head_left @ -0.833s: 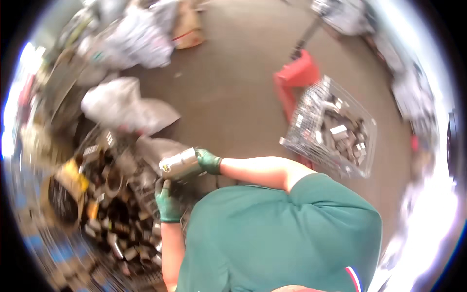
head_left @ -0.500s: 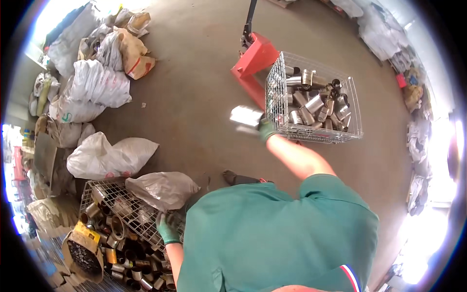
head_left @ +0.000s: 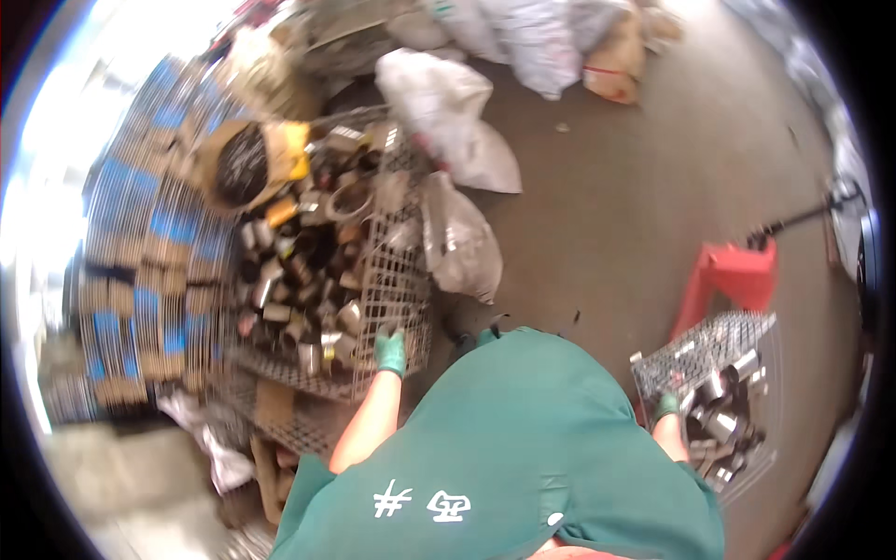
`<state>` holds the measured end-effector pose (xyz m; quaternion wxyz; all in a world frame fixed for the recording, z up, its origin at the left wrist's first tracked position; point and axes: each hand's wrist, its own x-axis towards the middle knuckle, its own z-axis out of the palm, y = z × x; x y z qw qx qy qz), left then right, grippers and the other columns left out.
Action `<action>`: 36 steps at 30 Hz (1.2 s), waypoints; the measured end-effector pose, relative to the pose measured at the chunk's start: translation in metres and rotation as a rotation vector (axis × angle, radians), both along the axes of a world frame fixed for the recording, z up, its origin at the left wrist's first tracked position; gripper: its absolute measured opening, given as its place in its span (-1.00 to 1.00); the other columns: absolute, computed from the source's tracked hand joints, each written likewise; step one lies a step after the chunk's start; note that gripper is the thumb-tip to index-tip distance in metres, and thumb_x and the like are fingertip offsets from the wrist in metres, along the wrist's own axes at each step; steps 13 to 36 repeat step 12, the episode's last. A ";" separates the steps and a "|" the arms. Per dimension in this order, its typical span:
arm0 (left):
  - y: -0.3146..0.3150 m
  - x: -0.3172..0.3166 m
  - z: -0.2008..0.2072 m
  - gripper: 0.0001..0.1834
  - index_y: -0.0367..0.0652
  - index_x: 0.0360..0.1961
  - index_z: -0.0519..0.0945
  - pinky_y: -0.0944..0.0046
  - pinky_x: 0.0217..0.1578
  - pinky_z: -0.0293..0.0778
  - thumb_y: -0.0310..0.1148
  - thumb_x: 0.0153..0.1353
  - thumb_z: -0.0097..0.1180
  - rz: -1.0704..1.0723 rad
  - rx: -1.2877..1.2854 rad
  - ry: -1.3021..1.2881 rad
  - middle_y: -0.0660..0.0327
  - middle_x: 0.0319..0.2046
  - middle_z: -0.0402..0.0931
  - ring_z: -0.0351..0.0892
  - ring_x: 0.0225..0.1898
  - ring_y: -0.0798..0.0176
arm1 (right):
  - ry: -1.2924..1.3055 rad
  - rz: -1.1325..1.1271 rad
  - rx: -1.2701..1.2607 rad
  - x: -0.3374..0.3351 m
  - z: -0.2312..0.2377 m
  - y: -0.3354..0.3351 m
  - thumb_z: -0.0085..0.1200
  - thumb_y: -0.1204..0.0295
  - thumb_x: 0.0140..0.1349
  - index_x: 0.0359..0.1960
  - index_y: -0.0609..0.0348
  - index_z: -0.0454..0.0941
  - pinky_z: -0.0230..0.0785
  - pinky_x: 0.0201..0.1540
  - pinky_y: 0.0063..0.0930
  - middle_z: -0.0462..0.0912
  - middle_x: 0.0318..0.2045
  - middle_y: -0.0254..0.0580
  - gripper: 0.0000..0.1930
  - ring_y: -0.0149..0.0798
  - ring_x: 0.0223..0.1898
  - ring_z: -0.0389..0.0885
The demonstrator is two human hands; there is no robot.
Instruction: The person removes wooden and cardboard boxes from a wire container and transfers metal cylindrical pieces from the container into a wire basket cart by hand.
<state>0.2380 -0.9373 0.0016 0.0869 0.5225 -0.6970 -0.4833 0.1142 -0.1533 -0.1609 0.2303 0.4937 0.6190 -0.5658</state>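
My left hand (head_left: pixel 390 355), in a green glove, is at the side of a large wire cage (head_left: pixel 397 280), its fingers closed over the mesh. Dark and silvery metal cylinders (head_left: pixel 308 271) are heaped inside that cage. On my right, a smaller wire basket (head_left: pixel 695 355) holds shiny metal cylinders (head_left: pixel 723 425). My right hand (head_left: pixel 666 406), also in a green glove, is at the basket's near side; its fingers are blurred and partly hidden. Nothing held shows in it.
A red pallet jack (head_left: pixel 737 271) stands at the basket. White sacks (head_left: pixel 457 233) lean on the large cage, and more sacks (head_left: pixel 537 42) line the far side. An open bag of dark material (head_left: pixel 243 166) sits on the cage's left edge. Stacked blue-and-brown sheets (head_left: pixel 154 280) stand left.
My view has swung left, bringing the large cage nearer the middle. The shiny cylinder in my right hand no longer shows there; that hand is now at the basket. My left hand remains at the cage.
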 end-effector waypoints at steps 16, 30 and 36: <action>-0.031 0.060 0.036 -0.68 -0.09 0.03 0.59 0.48 -0.30 0.43 -0.47 0.23 0.17 0.513 0.163 0.381 0.30 -0.29 0.56 0.48 -0.36 0.41 | 0.000 0.909 -0.113 -0.241 0.073 -0.277 0.08 0.51 0.16 0.13 0.19 0.43 0.48 -0.52 -0.27 0.63 -0.42 -0.22 -0.56 -0.22 -0.57 0.60; -0.031 0.060 0.036 -0.68 -0.09 0.03 0.59 0.48 -0.30 0.43 -0.47 0.23 0.17 0.513 0.163 0.381 0.30 -0.29 0.56 0.48 -0.36 0.41 | 0.000 0.909 -0.113 -0.241 0.073 -0.277 0.08 0.51 0.16 0.13 0.19 0.43 0.48 -0.52 -0.27 0.63 -0.42 -0.22 -0.56 -0.22 -0.57 0.60; -0.031 0.060 0.036 -0.68 -0.09 0.03 0.59 0.48 -0.30 0.43 -0.47 0.23 0.17 0.513 0.163 0.381 0.30 -0.29 0.56 0.48 -0.36 0.41 | 0.000 0.909 -0.113 -0.241 0.073 -0.277 0.08 0.51 0.16 0.13 0.19 0.43 0.48 -0.52 -0.27 0.63 -0.42 -0.22 -0.56 -0.22 -0.57 0.60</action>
